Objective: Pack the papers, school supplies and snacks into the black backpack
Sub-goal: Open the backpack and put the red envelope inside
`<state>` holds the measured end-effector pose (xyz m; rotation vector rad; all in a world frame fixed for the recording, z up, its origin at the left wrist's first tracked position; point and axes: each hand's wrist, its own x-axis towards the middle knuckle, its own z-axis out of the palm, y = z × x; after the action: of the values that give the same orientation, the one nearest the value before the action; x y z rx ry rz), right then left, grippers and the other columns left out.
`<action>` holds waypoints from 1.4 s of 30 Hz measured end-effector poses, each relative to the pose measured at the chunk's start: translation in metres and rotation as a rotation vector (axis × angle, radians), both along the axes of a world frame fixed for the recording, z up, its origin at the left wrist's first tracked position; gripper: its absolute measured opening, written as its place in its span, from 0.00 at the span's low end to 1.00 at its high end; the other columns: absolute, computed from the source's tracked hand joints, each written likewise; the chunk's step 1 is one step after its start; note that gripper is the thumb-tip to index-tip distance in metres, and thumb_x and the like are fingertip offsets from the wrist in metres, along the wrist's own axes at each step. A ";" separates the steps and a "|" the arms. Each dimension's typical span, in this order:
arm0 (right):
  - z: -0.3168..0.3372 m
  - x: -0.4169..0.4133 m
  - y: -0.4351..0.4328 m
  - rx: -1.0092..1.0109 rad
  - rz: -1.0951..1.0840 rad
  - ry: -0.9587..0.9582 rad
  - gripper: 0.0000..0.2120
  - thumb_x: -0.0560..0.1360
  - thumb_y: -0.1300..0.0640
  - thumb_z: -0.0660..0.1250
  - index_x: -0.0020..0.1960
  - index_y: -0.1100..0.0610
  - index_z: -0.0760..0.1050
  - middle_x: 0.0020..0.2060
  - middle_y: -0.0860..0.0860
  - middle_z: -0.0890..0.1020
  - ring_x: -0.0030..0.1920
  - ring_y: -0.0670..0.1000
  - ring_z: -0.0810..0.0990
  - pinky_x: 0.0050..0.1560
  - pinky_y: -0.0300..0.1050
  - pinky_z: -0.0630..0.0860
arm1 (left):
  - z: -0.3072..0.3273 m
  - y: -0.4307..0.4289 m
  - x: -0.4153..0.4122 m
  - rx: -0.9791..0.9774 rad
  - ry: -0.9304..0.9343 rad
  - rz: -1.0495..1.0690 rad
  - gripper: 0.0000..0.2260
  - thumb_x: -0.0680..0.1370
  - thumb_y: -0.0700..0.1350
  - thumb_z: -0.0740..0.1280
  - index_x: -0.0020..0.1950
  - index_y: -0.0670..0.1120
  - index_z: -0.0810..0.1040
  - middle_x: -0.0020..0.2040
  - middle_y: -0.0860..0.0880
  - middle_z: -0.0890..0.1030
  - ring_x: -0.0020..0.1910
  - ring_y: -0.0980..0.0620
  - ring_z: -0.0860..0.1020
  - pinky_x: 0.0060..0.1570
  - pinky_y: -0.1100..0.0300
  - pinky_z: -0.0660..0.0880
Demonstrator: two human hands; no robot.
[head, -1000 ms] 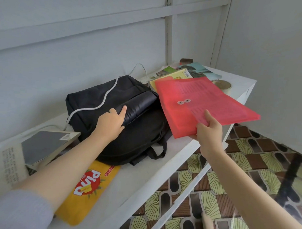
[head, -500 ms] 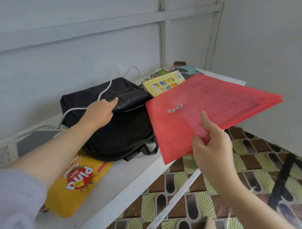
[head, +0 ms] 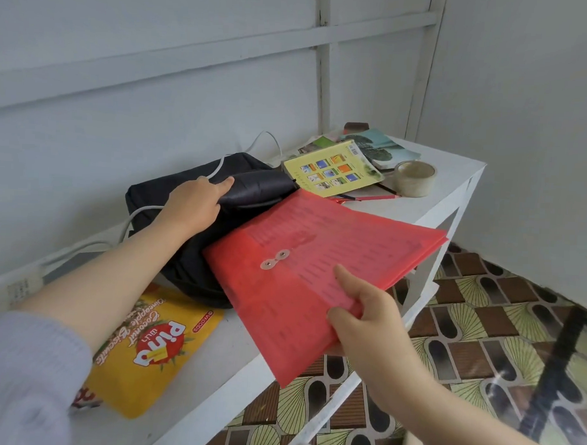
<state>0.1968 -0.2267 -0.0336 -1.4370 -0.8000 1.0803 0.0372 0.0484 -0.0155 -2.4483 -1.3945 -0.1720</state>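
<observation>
The red folder (head: 317, 256) is hiding the near corner of the black backpack (head: 253, 189); we are failing to read its blurred print; the fingers of our right hand (head: 365, 319) are mostly lying unseen beneath it; our left forearm (head: 93, 282) and sleeve (head: 24, 362) are covering part of the yellow snack bag (head: 163, 346).

The black fabric backpack (head: 253, 191) is plain. Over its front, the red see-through plastic folder (head: 303, 289) shows dark lines of print and two silver round studs (head: 267, 263). Beside the backpack, the yellow foil snack pouch (head: 154, 350) carries a red emblem with white letters. Behind the backpack, the pale yellow book cover (head: 333, 173) has small orange, blue and green squares
</observation>
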 end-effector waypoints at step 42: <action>-0.004 -0.044 0.098 -0.088 0.151 0.062 0.30 0.76 0.69 0.55 0.75 0.52 0.58 0.61 0.44 0.69 0.52 0.52 0.79 0.51 0.51 0.80 | -0.005 0.014 -0.031 0.013 -0.236 -0.122 0.26 0.77 0.42 0.63 0.74 0.52 0.61 0.45 0.42 0.72 0.39 0.41 0.74 0.39 0.50 0.72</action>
<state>0.1529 -0.1287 -0.0373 -1.4271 -0.8356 1.2827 0.0065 0.0625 -0.0206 -2.5702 -1.3271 -0.5114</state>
